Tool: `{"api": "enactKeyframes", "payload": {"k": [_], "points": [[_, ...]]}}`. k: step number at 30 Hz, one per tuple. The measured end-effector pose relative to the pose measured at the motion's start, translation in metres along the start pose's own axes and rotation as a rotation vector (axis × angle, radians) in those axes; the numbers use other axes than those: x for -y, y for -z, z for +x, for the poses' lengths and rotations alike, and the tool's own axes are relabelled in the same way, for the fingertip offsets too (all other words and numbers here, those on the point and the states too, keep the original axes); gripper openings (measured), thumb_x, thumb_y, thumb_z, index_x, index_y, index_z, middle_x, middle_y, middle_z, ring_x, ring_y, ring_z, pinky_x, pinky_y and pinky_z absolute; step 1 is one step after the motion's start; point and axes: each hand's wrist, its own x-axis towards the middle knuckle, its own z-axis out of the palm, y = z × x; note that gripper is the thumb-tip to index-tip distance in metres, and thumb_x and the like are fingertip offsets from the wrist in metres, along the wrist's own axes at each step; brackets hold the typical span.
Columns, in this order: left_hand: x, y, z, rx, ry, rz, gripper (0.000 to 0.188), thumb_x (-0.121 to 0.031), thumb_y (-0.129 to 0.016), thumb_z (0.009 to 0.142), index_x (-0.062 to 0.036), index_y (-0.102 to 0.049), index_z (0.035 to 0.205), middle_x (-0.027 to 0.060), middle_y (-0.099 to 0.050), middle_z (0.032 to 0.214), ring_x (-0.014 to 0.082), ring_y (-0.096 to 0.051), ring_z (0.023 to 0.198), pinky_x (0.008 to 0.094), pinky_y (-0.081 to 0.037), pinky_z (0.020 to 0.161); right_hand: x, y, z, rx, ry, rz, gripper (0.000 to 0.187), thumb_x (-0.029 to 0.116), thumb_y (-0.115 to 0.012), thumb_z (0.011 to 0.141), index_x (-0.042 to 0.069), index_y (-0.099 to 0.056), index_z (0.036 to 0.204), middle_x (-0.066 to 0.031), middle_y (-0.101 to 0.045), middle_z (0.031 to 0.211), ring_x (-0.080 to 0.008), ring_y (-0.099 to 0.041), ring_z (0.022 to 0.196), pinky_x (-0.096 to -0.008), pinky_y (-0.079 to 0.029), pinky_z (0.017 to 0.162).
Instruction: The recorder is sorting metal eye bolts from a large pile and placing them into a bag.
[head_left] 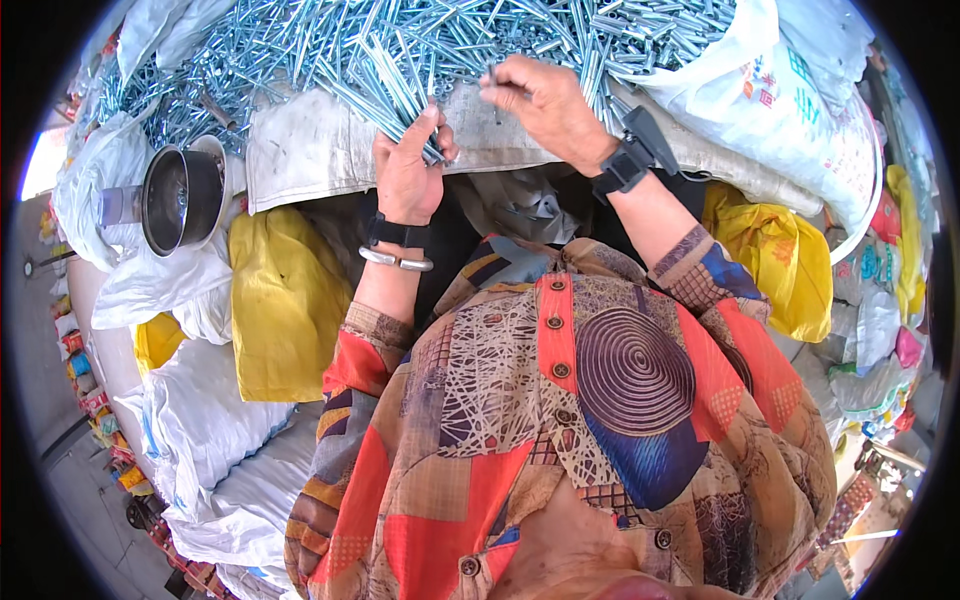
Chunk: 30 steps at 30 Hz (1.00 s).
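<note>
My left hand (410,165) is closed round a bundle of thin silvery metal rods (396,88), which fan out upward from the fist. To its right, my right hand (548,105) is raised with thumb and forefinger pinched together. A small dark metal piece (490,74) shows at those fingertips; its exact kind is too small to tell. Both hands are over the near edge of a big heap of loose metal rods (290,50). Shorter tube-like pieces (655,35) lie among the heap at the right.
A pale cloth (310,150) hangs over the near edge of the work surface. At the left stands a dark round pot (180,200). Yellow bags (285,310) hang on either side of my lap. White plastic sacks (200,410) lie at left, and another white bag (790,110) at right.
</note>
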Motion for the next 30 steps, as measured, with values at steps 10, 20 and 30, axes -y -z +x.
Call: {"api": "enactKeyframes", "payload": {"k": [10,20,30], "points": [[-0.019,-0.028,0.022,0.176,-0.196,0.265,0.013,-0.004,-0.075,0.085,-0.0033,-0.064,0.092,0.0024,-0.062,0.071,0.0094,-0.053,0.053,0.0248,-0.041,0.049,0.0,-0.008,-0.002,0.111,-0.066,-0.097,0.019,0.015,-0.073,0.083,-0.001,-0.064,0.09,-0.0155,-0.064,0.083,-0.0337,-0.064,0.076,-0.0389,-0.051,0.068],[-0.015,-0.032,0.038,0.206,-0.445,0.704,0.014,-0.01,-0.077,0.084,-0.0015,-0.07,0.092,0.0003,-0.069,0.077,0.0057,-0.059,0.067,0.0244,-0.048,0.06,-0.005,-0.017,0.004,0.064,-0.127,-0.404,0.033,0.022,-0.081,0.076,0.001,-0.061,0.09,-0.0138,-0.063,0.081,-0.0316,-0.064,0.074,-0.0395,-0.051,0.067],[-0.017,-0.041,0.038,0.18,-0.57,0.853,0.012,-0.015,-0.077,0.085,-0.0051,-0.071,0.086,-0.0033,-0.063,0.066,0.0033,-0.051,0.056,0.0218,-0.039,0.051,-0.005,-0.004,-0.015,-0.106,-0.266,0.083,0.044,0.021,-0.064,0.094,0.005,-0.054,0.133,-0.0121,-0.07,0.098,-0.0212,-0.068,0.092,-0.0351,-0.052,0.085]]}}
